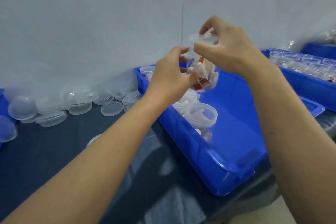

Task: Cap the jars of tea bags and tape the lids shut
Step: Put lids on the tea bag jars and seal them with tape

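Note:
My left hand (171,72) grips a clear plastic jar (203,76) with white tea bags and red tags inside, raised above the blue bin (236,151). My right hand (227,49) pinches a clear lid (207,39) at the jar's top; whether the lid is seated is blurred. Below, in the bin, another open jar of tea bags (201,116) lies tilted, with loose white tea bags around it.
A heap of loose clear lids (72,102) lies along the wall on the dark table at the left. A capped jar (147,70) sits at the bin's far corner. A second blue bin (309,71) at the right holds several clear jars.

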